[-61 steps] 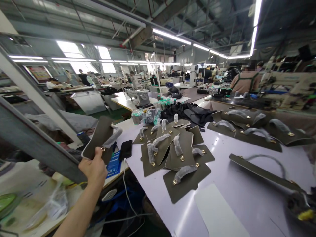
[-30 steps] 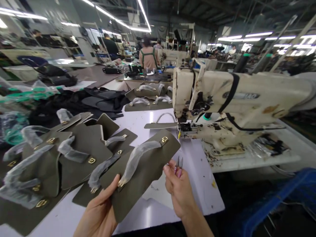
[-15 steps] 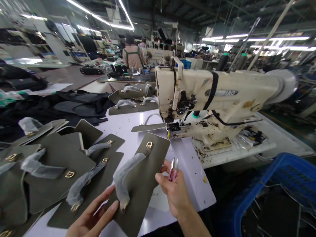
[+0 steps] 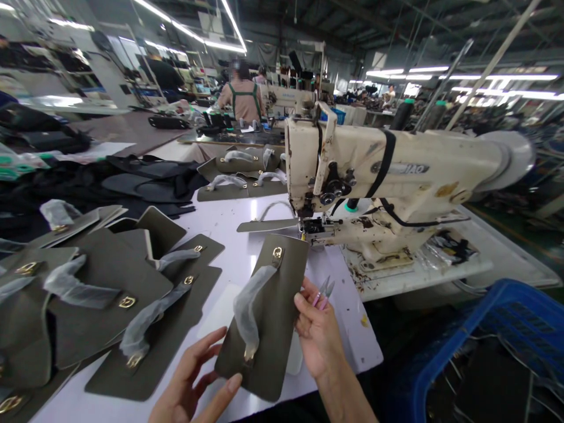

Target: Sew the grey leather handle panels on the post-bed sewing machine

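An olive-grey bag panel [image 4: 277, 329] slants between my hands, its plastic-wrapped handle [image 4: 245, 308] and gold buckles facing up. My left hand [image 4: 189, 376] is at its lower left corner, the thumb lying over the edge and the fingers spread, partly behind it. On the right edge, my right hand [image 4: 319, 335] pinches the panel with thumb and fingers. Pink-handled thread snips [image 4: 324, 294] also sit in that hand, blades pointing up. Just beyond the panel's top edge is the needle area of a sewing machine [image 4: 317, 223], with another panel [image 4: 267, 225] lying beside it.
Several similar panels with wrapped handles [image 4: 110, 288] are piled on the left, others [image 4: 242, 188] farther back. Black cloth pieces [image 4: 145, 182] lie behind the pile. A blue crate [image 4: 418, 376] stands at lower right. A person [image 4: 244, 97] sits at another machine ahead.
Both hands have shifted right with the panel and turned it more upright. The snips have tilted rightward in my right hand. The whole view has moved slightly.
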The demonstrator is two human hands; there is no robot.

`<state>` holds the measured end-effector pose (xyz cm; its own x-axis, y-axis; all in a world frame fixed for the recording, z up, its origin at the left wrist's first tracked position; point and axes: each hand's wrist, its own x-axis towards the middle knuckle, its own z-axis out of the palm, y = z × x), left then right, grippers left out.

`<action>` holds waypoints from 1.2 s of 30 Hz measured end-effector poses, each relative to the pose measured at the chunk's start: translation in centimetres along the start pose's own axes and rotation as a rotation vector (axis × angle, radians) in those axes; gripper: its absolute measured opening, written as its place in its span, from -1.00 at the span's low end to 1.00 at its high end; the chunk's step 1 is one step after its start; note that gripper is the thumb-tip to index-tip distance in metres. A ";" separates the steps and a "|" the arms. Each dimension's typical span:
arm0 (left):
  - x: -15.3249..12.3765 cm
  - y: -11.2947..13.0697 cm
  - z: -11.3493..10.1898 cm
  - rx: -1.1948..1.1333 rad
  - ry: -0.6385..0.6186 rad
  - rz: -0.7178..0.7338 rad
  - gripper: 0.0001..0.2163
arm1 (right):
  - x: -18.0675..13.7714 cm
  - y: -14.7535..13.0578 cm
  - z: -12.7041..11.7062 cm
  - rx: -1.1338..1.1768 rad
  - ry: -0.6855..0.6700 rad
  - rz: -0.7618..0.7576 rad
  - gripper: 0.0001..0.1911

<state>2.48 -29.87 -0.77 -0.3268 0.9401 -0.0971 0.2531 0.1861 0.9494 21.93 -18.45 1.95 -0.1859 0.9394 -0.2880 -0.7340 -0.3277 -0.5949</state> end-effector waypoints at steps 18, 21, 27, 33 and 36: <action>0.3 0.0 5.2 0.632 -0.229 0.707 -0.47 | 1.2 0.8 -2.0 -0.182 0.190 0.002 -0.44; 0.9 0.6 5.2 0.584 -0.260 0.682 -0.46 | 0.2 0.7 -2.2 -0.253 0.126 -0.004 -0.49; 1.0 0.8 5.3 0.518 -0.266 0.642 -0.46 | -2.9 0.0 -3.5 -0.382 -0.059 0.029 -0.50; 0.9 0.8 5.3 0.506 -0.334 0.616 -0.42 | -4.5 -1.1 -4.5 -0.404 -0.182 0.116 -0.42; 0.7 1.7 5.2 0.490 -0.382 0.592 -0.44 | -4.6 -1.5 -4.5 -0.417 -0.173 0.126 -0.40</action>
<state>7.44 -27.41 -0.79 0.2900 0.9366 0.1965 0.6788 -0.3461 0.6476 26.87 -22.76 0.80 -0.3888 0.8810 -0.2696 -0.3798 -0.4199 -0.8243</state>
